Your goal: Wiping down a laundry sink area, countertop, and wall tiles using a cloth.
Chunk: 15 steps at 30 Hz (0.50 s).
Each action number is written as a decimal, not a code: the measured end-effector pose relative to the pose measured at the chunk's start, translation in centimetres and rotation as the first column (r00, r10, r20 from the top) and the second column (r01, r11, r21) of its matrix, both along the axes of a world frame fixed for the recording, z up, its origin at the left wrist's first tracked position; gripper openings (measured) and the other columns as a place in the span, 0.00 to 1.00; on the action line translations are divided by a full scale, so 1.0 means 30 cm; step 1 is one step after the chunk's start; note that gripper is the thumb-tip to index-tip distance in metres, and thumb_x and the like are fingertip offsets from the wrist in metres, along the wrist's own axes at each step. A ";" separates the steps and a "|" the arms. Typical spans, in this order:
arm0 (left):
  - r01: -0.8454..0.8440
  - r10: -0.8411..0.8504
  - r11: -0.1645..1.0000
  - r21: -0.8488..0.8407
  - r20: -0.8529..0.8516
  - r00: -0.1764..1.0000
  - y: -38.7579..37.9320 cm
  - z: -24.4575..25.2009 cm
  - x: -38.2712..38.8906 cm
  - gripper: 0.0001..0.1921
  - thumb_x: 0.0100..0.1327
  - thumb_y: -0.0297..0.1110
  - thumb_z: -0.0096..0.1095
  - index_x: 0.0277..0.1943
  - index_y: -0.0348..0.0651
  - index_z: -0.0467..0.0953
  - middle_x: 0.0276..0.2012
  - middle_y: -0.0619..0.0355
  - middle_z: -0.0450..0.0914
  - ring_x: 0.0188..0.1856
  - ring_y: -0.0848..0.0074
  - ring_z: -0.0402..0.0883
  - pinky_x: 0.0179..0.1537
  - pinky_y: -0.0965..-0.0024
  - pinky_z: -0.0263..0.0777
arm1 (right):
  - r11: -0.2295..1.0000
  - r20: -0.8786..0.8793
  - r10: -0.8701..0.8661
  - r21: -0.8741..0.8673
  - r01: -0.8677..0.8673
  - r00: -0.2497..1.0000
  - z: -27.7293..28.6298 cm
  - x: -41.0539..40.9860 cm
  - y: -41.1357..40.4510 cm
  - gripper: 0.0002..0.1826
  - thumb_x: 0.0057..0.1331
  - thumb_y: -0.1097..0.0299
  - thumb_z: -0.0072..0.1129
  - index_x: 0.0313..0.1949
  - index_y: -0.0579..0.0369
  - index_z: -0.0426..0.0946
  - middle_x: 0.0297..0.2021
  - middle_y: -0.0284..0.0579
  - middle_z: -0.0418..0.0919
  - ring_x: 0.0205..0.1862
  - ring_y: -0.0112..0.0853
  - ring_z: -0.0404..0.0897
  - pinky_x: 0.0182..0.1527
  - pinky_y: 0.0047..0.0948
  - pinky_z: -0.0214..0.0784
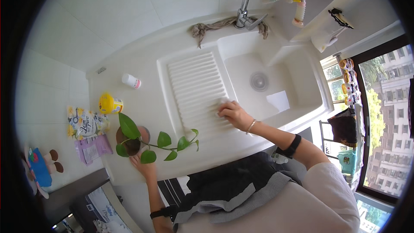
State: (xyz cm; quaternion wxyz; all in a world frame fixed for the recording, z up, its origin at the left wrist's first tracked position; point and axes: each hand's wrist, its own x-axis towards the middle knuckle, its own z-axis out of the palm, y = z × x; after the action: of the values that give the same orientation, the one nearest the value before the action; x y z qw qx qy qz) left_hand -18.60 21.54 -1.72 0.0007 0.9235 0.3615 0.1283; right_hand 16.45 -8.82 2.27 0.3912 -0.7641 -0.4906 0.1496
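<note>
My right hand (236, 116) presses a crumpled white cloth or tissue (223, 100) onto the ridged washboard (197, 77) of a white sink unit. Its fingers are closed round the cloth, near the edge of the basin. My left hand (144, 165) grips the near side of a plant pot (145, 132), its fingers partly hidden by leaves. From the pot a trailing green plant (164, 139) stretches right, over the washboard's lower left corner. The pot stands on the white counter (139, 100), left of the washboard.
A white bottle (131, 81), a yellow tub (110, 103), a printed pouch (87, 123) and a purple packet (93, 149) sit at the left. The basin (239, 68) has a drain (259, 81). A chrome faucet (242, 16) rises behind, with a twisted rag (213, 26) round its base.
</note>
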 end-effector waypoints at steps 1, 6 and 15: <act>-0.027 0.028 1.000 0.014 -0.010 1.000 -0.006 -0.009 0.008 0.16 0.65 0.39 0.58 0.50 0.37 0.75 0.55 0.49 0.74 0.63 0.48 0.62 0.68 0.48 0.48 | 0.995 0.029 -0.098 -0.026 0.099 0.995 0.004 0.028 -0.082 0.11 0.56 0.82 0.59 0.37 0.53 0.79 0.45 0.41 0.76 0.47 0.41 0.75 0.52 0.37 0.70; -0.068 0.069 0.996 0.058 -0.020 0.997 0.010 -0.057 -0.033 0.17 0.67 0.40 0.54 0.52 0.37 0.75 0.54 0.48 0.74 0.64 0.50 0.62 0.69 0.48 0.47 | 0.906 -0.153 -0.414 -0.163 0.390 0.897 -0.008 0.208 -0.376 0.07 0.55 0.81 0.58 0.34 0.59 0.80 0.37 0.47 0.78 0.33 0.42 0.81 0.41 0.37 0.76; -0.217 0.220 0.974 -0.066 0.043 0.974 -0.183 0.066 0.133 0.25 0.68 0.38 0.49 0.62 0.28 0.64 0.63 0.38 0.65 0.68 0.46 0.55 0.69 0.46 0.46 | 0.683 0.137 -0.392 -0.620 0.387 0.910 -0.316 0.641 -0.543 0.05 0.57 0.69 0.62 0.33 0.52 0.83 0.42 0.51 0.80 0.51 0.43 0.78 0.51 0.38 0.73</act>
State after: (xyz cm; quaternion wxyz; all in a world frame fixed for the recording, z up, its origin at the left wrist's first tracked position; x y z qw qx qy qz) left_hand -14.61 16.06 0.25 0.0235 0.8741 0.4646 0.1396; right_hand 35.69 -25.12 -7.20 0.1347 -0.9364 -0.2361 0.2220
